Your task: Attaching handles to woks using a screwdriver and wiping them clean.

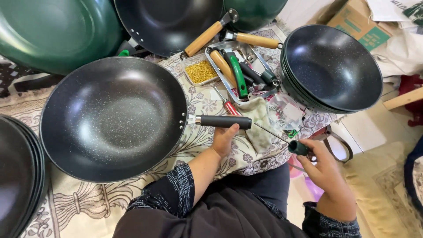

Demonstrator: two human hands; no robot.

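A large black speckled wok point(112, 117) lies on the patterned cloth in front of me. Its short black handle point(223, 121) points right, fixed to the rim by a metal stub. My left hand point(224, 139) holds that handle from below, thumb up against it. My right hand point(324, 167) grips a screwdriver with a dark green handle point(298, 147); its thin shaft point(269, 132) points up-left toward the end of the wok handle without touching it.
A metal tray point(240, 72) holds several tools and wooden handles. Beside it stand a small box of golden screws point(201, 71), a red screwdriver point(230, 107) and a clear bag point(284, 112). Stacked woks sit right point(332, 66), left point(17, 176) and behind point(57, 31).
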